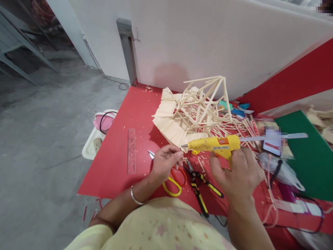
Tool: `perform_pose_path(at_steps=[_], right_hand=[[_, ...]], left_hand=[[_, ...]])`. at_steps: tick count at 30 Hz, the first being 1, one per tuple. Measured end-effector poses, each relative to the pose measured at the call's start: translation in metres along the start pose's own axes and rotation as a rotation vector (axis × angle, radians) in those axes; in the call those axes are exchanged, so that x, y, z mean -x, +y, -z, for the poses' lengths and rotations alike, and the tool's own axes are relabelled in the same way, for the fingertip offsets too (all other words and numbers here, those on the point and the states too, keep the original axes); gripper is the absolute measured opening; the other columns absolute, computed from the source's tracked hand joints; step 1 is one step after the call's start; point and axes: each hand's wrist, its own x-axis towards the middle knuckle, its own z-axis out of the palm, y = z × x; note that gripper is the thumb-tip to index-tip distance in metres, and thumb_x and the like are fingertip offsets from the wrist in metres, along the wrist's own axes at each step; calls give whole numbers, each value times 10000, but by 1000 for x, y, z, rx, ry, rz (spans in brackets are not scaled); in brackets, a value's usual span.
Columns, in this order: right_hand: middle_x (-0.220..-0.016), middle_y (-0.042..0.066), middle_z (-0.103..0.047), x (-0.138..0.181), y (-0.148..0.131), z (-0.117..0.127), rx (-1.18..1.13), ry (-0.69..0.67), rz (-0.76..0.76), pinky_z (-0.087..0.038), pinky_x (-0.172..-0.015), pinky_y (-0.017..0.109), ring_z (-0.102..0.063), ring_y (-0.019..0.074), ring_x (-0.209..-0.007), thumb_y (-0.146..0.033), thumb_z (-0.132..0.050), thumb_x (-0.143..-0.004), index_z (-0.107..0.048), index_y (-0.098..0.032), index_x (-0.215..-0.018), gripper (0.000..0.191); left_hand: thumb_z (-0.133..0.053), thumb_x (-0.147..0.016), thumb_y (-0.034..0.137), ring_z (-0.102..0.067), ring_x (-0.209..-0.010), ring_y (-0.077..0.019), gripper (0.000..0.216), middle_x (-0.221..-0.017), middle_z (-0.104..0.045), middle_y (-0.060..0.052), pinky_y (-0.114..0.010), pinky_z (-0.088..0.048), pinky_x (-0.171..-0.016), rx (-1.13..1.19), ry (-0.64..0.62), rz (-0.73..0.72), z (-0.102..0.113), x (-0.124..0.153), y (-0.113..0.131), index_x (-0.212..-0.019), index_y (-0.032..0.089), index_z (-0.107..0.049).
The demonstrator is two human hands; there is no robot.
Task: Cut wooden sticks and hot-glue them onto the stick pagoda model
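My spotted yellow shirt (166, 225) bulges below; my right grip (238, 172) clasps a hard plastic glue gun (205, 144), its tip beside my left grip (165, 162), whose hold I can't tell; the ribbed, spiky stick structure (200, 100) rests on the red bench (111, 163).

The yellow hot glue gun (205, 143) was raised above the red tabletop (109, 163), barrel roughly level, its metal nozzle (184, 146) pointing left near the front edge of the stick structure (168, 104). A translucent glue stick (251, 138) projected from its rear. The structure stood on the tabletop: closely laid pale panels adjoining an open strut lattice.
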Motion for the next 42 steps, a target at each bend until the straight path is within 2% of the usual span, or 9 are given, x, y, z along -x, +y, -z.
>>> perform_pose_path(at_steps=[13, 18, 21, 25, 29, 32, 35, 39, 42], right_hand=[[-813, 39, -572, 0, 1, 1, -24, 15, -37, -373, -615, 290, -551, 181, -725, -380, -746, -778, -516, -208, -855, 297], [-724, -28, -413, 6, 1, 0, -120, -101, -211, -332, -621, 289, -428, 152, -669, -520, -758, -778, -398, -247, -747, 453], [-711, -46, -396, 16, 3, 3, -177, -207, -374, -315, -631, 289, -399, 140, -654, -643, -749, -754, -369, -249, -740, 548], [-700, -53, -433, 35, 9, 12, -140, -347, -565, -296, -597, 279, -394, 128, -614, -701, -747, -698, -392, -246, -746, 579], [-663, -40, -491, 63, 27, 16, -134, -490, -741, -298, -564, 276, -441, 137, -577, -554, -645, -791, -477, -241, -790, 356], [-656, -14, -551, 94, 49, 5, -164, -581, -794, -331, -574, 278, -490, 154, -587, -481, -568, -792, -546, -232, -817, 252], [-707, 21, -638, 127, 68, -16, -237, -670, -832, -368, -583, 270, -557, 171, -624, -459, -529, -766, -612, -214, -855, 273], [-697, 55, -671, 154, 77, -37, -237, -656, -862, -381, -576, 261, -591, 181, -641, -450, -554, -771, -648, -200, -789, 267], [-763, 87, -687, 159, 75, -34, -218, -592, -842, -414, -637, 273, -613, 194, -725, -451, -571, -808, -685, -177, -837, 297]], left_hand=[[-833, -767, 352, -596, -465, -87, 253, -600, -671, 1, -162, -423, -408, -30, -18, 21, 2, 0, -4, -844, 157, -691], [-795, -788, 377, -605, -505, -87, 250, -681, -703, -23, -177, -432, -441, -34, -33, 37, 2, 2, 1, -824, 153, -689], [-769, -801, 379, -596, -515, -75, 236, -698, -707, -21, -168, -411, -448, -18, -4, 64, 2, 5, 7, -810, 156, -691], [-775, -782, 417, -532, -473, -59, 299, -597, -642, 8, -163, -366, -435, -16, 53, 108, 3, 8, 13, -706, 162, -641], [-746, -808, 459, -493, -470, -52, 378, -586, -617, 12, -169, -354, -450, -46, 50, 86, 5, 10, 11, -627, 167, -587], [-742, -808, 466, -478, -473, -52, 402, -582, -606, 10, -173, -353, -457, -73, 48, 44, 7, 9, 6, -598, 168, -574], [-758, -781, 461, -459, -452, -49, 392, -556, -585, 19, -169, -335, -437, -74, 75, 28, 7, 6, 2, -600, 169, -570], [-754, -767, 472, -413, -398, -45, 381, -511, -537, 42, -173, -301, -399, -144, 122, -21, 13, 2, -1, -620, 173, -568], [-735, -772, 476, -414, -401, -48, 357, -550, -545, 45, -184, -322, -408, -258, 174, -114, 26, -4, -3, -655, 179, -576]])
